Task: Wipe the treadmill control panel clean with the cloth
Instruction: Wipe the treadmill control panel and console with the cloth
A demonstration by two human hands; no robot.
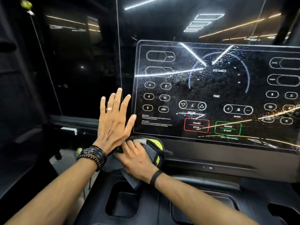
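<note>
Glossy black glass treadmill control panel fills the upper right, tilted back, its surface speckled with fine droplets and streaked by ceiling-light reflections; printed white outlines show number buttons, a DISTANCE arc, TIME, incline arrows, plus and minus speed keys; red-outlined PAUSE/STOP button and green-outlined QUICK START button sit along the lower edge; left hand is raised flat just beside the panel's left edge, fingers straight and spread, thumb tip near the panel's lower left corner, holding nothing; whether the palm touches any surface cannot be told; gold ring on one finger, stacked dark beaded and leather bracelets on that wrist; right hand lies palm down below the panel's lower left corner, fingers fairly straight and pressing on a dark grey cloth with yellow-green edging; the cloth is bunched on the black console ledge just under the panel, one grey corner hanging down past the wrist; thin black band on the right wrist; both forearms bare; below, black moulded plastic tray recesses in the console; small port and button on the ledge to the right; dark glass wall behind with light reflections.
</note>
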